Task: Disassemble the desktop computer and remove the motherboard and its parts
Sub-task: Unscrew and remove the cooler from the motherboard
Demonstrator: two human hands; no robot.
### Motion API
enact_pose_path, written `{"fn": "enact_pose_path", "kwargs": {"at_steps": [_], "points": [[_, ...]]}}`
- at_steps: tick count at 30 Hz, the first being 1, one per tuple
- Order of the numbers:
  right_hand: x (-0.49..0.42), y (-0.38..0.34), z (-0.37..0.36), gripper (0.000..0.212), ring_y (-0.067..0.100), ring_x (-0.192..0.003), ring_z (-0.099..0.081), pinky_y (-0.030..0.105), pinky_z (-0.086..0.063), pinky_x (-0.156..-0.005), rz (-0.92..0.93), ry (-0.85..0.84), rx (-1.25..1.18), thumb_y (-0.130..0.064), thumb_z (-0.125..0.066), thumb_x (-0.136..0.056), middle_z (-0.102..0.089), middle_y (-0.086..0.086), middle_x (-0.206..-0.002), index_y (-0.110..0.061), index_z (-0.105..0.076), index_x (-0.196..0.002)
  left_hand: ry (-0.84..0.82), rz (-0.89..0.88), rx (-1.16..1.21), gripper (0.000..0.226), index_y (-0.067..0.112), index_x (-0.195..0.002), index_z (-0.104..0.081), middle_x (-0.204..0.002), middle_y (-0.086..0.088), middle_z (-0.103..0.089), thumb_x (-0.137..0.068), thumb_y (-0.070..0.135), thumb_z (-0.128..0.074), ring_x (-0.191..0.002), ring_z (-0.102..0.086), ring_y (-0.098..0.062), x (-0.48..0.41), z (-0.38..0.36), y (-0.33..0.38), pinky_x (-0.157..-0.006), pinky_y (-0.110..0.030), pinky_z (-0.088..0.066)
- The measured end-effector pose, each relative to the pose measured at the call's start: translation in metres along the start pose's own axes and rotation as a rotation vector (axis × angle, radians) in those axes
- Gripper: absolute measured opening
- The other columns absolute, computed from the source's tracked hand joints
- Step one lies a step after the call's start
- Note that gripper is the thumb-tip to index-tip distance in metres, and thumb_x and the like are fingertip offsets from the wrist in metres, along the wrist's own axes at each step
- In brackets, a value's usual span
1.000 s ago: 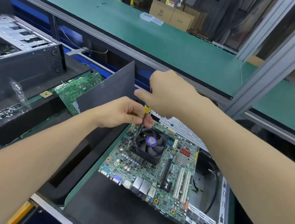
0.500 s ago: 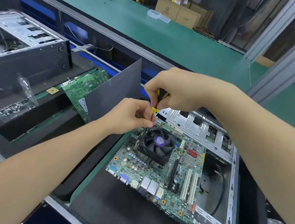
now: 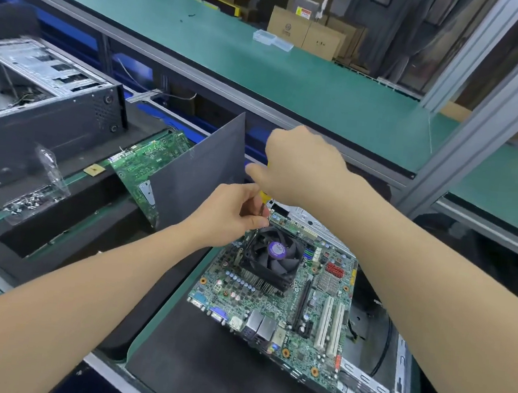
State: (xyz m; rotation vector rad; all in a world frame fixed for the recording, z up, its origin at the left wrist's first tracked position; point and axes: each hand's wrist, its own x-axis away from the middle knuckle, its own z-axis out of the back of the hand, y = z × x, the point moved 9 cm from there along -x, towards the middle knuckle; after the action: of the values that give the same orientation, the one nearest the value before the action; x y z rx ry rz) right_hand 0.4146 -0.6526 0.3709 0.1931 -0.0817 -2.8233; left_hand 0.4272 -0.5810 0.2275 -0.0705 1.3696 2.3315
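- Right hand [image 3: 300, 165] has rolled over the screwdriver [image 3: 263, 195] handle, gripping it and covering most of it
- Left hand [image 3: 233, 212] pinches the upright shaft at the fan [image 3: 276, 256] far-left corner
- Motherboard [image 3: 286, 315] rests over the chassis [image 3: 390, 389], just below both hands
- Tip and screw hidden behind left fingers
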Motion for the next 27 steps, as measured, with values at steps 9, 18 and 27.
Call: {"fn": "enact_pose_path", "kwargs": {"at_steps": [9,18,27], "points": [[0.004,-0.012,0.000,0.013,0.004,-0.075,-0.057,0.033,-0.049,-0.067,0.419,-0.340,0.000,-0.022,-0.082,-0.084,-0.065,-0.014,-0.081,-0.026,-0.070,-0.085,0.119,0.046,-0.073,0.039,0.024,-0.070,-0.053,-0.071,0.007,-0.068,-0.077,0.037,-0.090,-0.064,-0.058,-0.003,0.005,0.006,0.012,-0.059,-0.012,-0.042],[0.010,-0.014,-0.009,0.020,0.005,-0.077,-0.053,0.031,-0.038,-0.056,0.409,-0.355,0.013,-0.017,-0.066,-0.081,-0.060,-0.013,-0.077,-0.024,-0.058,-0.098,-0.420,-0.042,0.416,0.031,0.012,-0.131,-0.061,-0.128,-0.004,-0.072,-0.102,0.020,-0.063,-0.121,-0.067,-0.017,0.006,-0.004,0.036,-0.097,-0.025,-0.051],[0.011,-0.004,0.011,0.034,0.025,-0.076,-0.052,0.039,-0.046,-0.062,0.176,-0.105,-0.105,-0.049,-0.051,-0.099,-0.055,0.002,-0.082,-0.017,-0.055,-0.090,-0.444,-0.070,0.260,0.025,0.013,-0.113,-0.073,-0.101,-0.006,-0.080,-0.104,0.000,-0.054,-0.105,-0.073,-0.021,-0.009,-0.003,0.033,-0.095,-0.026,-0.053]]}}
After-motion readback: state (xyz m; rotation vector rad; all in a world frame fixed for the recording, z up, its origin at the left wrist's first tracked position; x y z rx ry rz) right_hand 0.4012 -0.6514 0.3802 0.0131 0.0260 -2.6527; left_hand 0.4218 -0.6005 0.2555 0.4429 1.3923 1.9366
